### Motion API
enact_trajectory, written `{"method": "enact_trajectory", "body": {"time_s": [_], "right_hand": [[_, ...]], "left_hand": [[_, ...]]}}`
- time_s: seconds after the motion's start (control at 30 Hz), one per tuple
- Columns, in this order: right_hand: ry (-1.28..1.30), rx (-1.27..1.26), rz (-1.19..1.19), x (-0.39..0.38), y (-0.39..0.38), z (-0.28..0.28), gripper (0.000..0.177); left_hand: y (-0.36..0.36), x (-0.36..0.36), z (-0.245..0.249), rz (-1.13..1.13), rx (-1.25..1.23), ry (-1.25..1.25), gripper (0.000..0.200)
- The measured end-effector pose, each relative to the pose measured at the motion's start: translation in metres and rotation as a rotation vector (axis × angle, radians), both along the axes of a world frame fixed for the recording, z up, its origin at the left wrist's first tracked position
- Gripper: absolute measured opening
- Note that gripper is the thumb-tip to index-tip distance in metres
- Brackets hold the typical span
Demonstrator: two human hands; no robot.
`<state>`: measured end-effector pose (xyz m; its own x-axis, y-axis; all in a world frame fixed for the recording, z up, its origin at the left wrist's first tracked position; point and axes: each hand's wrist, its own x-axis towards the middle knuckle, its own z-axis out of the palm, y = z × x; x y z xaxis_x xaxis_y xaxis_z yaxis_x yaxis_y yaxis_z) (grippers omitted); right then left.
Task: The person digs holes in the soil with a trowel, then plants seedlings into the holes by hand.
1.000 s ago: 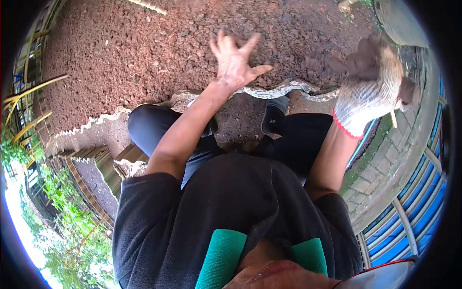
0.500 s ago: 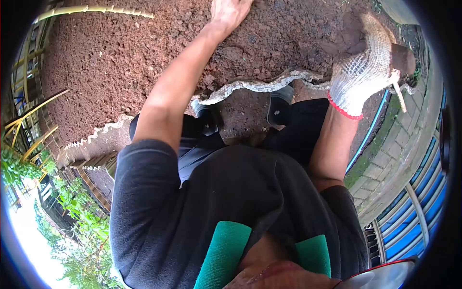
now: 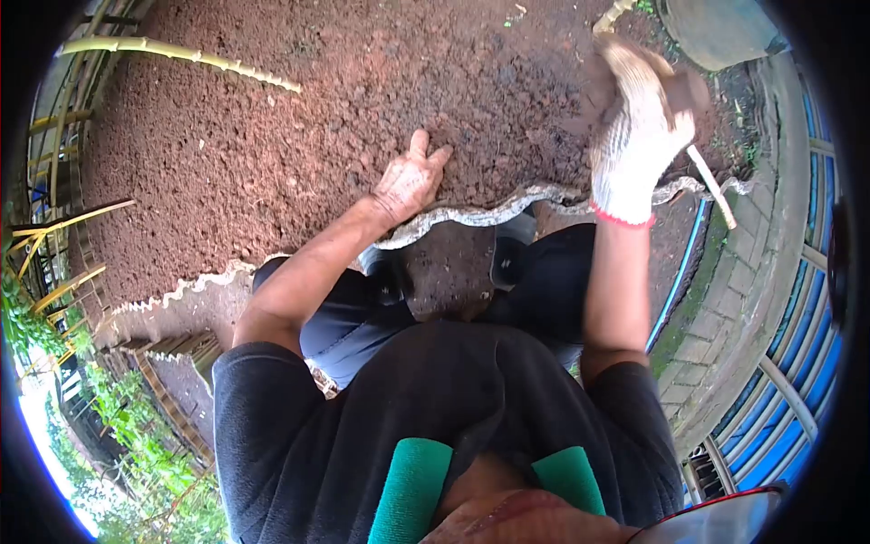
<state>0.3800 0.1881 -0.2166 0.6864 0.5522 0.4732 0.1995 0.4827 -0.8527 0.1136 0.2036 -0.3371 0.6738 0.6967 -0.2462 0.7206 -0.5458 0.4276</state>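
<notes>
My bare left hand (image 3: 412, 181) rests on the reddish-brown soil (image 3: 272, 154), just inside the wavy edging, with its thumb and a finger spread apart. On the right, my right hand (image 3: 639, 122) wears a white knitted glove with a red cuff. It is closed round a hand tool with a pale wooden handle (image 3: 713, 186), which sticks out below the fist. Dark brown parts show on both sides of the glove, smeared by motion, so I cannot tell the tool's exact kind. The gloved hand is over the right part of the soil bed.
A wavy edging sheet (image 3: 480, 214) runs along the near side of the bed, with my feet behind it. A cut stem (image 3: 181, 53) lies at the upper left. A large grey stone-like object (image 3: 720, 32), a blue hose (image 3: 681, 272) and a paved strip (image 3: 716, 317) are at right.
My left hand has drawn back toward me, from the top of the view to near the edging. The gloved right hand with the tool has shifted a little to the left.
</notes>
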Motion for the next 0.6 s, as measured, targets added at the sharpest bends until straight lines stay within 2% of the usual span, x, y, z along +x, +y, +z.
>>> {"method": "enact_trajectory", "body": {"time_s": [0.07,0.1,0.13,0.17,0.23,0.27,0.33,0.37,0.4,0.43,0.5,0.53,0.6], "right_hand": [[0.018,-0.132,0.068,0.005,0.022,0.023,0.016],[0.004,0.090,0.218,0.004,0.045,0.045,0.013],[-0.183,-0.025,0.230,0.011,0.058,0.075,0.014],[-0.378,-0.121,0.233,0.018,0.071,0.106,0.024],[-0.286,0.197,0.143,0.005,0.104,0.145,0.022],[-0.264,0.351,0.217,0.008,0.124,0.148,0.020],[-0.234,0.651,0.402,0.015,0.164,0.155,0.020],[-0.161,0.562,0.488,-0.008,0.158,0.151,0.020],[-0.144,0.471,0.405,-0.022,0.178,0.114,0.017],[-0.124,0.337,0.286,-0.021,0.225,0.050,0.015],[-0.087,-0.010,0.088,-0.018,0.318,-0.108,0.013],[-0.025,-0.092,0.064,-0.017,0.339,-0.154,0.013],[0.114,-0.166,0.096,-0.022,0.352,-0.168,0.017]], "left_hand": [[0.004,0.001,0.001,0.032,-0.016,-0.060,0.056],[0.008,-0.004,-0.006,0.023,0.021,-0.120,0.058],[0.014,-0.008,-0.010,0.015,0.061,-0.179,0.060],[0.018,-0.009,-0.001,0.043,0.124,-0.228,0.068],[0.027,-0.018,0.024,0.074,0.143,-0.312,0.051],[0.031,-0.025,0.029,0.059,0.189,-0.353,0.042],[0.037,-0.042,0.055,0.002,0.246,-0.274,0.031],[0.036,-0.052,0.059,0.070,0.117,-0.204,0.036],[0.033,-0.060,0.057,0.144,0.090,-0.250,0.030],[0.030,-0.064,0.050,0.169,0.151,-0.186,0.026],[0.025,-0.061,0.044,0.315,0.079,-0.202,0.023],[0.023,-0.059,0.041,0.389,0.046,-0.214,0.023],[0.023,-0.057,0.057,0.553,-0.094,-0.178,0.019]]}}
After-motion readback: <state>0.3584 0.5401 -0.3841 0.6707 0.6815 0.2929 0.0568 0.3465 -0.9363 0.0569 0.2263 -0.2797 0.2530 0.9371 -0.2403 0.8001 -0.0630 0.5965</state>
